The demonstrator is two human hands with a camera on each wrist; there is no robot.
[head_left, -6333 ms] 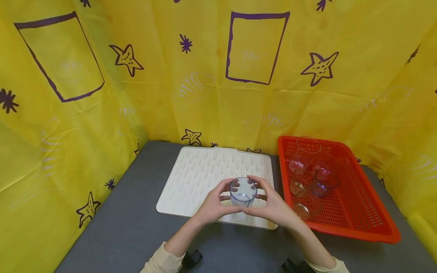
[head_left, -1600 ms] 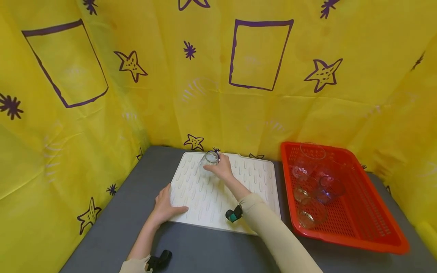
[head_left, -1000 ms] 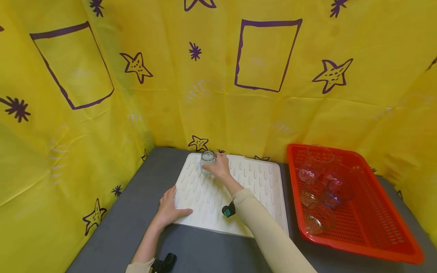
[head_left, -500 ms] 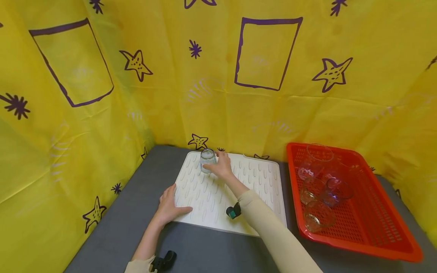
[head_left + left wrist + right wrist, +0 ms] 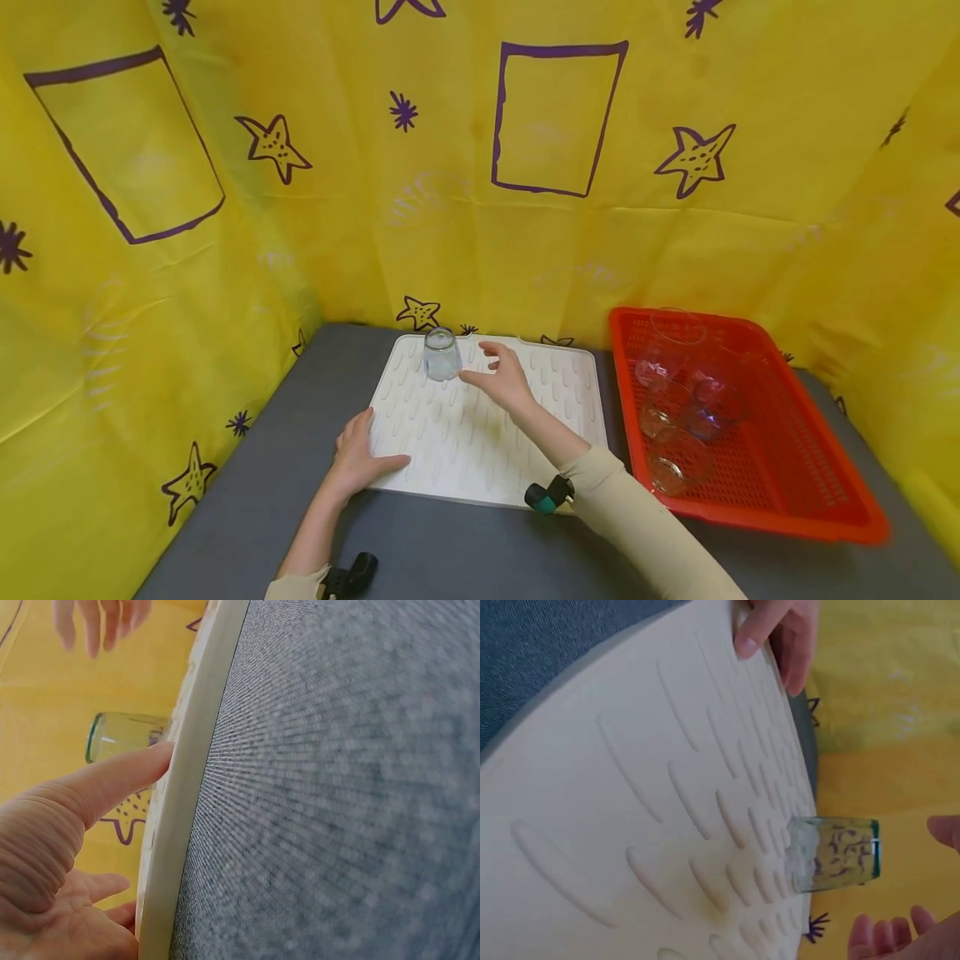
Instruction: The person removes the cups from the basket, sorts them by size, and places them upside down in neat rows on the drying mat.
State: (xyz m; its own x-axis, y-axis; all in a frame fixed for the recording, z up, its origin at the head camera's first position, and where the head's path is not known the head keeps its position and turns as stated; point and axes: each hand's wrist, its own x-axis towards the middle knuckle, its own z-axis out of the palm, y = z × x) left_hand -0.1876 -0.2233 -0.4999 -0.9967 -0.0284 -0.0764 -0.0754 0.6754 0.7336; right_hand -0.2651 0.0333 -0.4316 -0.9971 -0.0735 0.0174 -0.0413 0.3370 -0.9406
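No words, labels, brands or numbers legible in any view. Yellow cloth carries drawn figures only, e.g. dotted star and purple-outlined frame. Dark marks seen at glass: not readable as characters.

Left hand: fingers side by side pointing forward, thumb spread wide toward the right.
Left forearm: slanting forward, bare above the cuff.
Right hand: thumb and bent fingers parted.
Right arm: extended diagonally forward and leftward.
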